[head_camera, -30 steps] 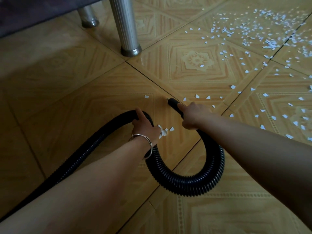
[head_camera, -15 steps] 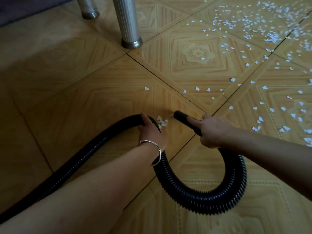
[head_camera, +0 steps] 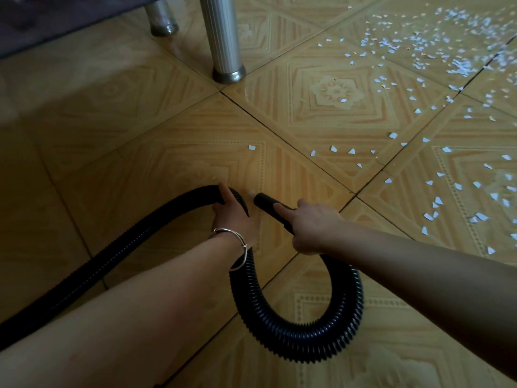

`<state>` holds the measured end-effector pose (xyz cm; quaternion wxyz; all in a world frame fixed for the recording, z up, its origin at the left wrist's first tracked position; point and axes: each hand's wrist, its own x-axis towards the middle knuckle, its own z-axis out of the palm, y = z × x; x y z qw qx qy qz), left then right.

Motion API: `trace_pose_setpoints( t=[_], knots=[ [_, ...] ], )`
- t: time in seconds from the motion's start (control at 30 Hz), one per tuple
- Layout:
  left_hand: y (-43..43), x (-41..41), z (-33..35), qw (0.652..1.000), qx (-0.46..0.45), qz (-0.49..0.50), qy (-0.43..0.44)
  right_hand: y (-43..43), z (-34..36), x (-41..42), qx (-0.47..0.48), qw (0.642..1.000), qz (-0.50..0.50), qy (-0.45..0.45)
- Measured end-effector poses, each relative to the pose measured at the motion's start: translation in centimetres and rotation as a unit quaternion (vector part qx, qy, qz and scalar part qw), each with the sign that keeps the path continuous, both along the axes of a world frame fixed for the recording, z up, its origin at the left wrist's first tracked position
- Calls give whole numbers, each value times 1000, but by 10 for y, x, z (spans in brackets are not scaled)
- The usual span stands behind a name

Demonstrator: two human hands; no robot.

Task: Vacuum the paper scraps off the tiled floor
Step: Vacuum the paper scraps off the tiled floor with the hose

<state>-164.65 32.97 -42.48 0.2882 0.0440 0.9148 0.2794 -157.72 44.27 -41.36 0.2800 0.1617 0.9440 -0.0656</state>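
A black ribbed vacuum hose (head_camera: pixel 296 343) loops across the patterned tan tiled floor (head_camera: pixel 140 152). My right hand (head_camera: pixel 313 228) grips its smooth black nozzle (head_camera: pixel 265 204), index finger laid along it, with the mouth pointing up-left. My left hand (head_camera: pixel 232 217), a silver bangle on its wrist, rests on the hose bend just left of the nozzle mouth. One faint scrap sits at the mouth. White paper scraps (head_camera: pixel 436 49) lie thick at the upper right and scattered (head_camera: pixel 458 189) down the right side.
Two metal furniture legs (head_camera: pixel 223 40) stand at the top centre, with dark furniture above them at the upper left. The hose runs off toward the lower left edge.
The nozzle swept left toward my left hand, and the small cluster of scraps beside that hand has gone, leaving one faint piece at the mouth. The view shifted slightly.
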Motion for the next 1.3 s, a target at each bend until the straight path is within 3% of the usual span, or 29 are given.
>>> trace_pose_setpoints(
  t=[0.2, 0.47, 0.8, 1.0, 1.3],
  knots=[
    [5, -11, 1, 1000, -1, -7, 3, 1, -3, -15, 5, 1000, -1, 9],
    [53, -21, 6, 998, 12, -54, -1, 71, 0, -6, 61, 984, -168, 12],
    [101, -24, -4, 997, 13, -77, -7, 107, -6, -25, 74, 983, -164, 27],
    [104, -22, -7, 997, 3, -78, -12, 137, -11, 7, 73, 961, -267, 25],
    [110, -22, -5, 999, 24, -43, -17, 149, -9, -12, 90, 971, -218, 21]
  ],
)
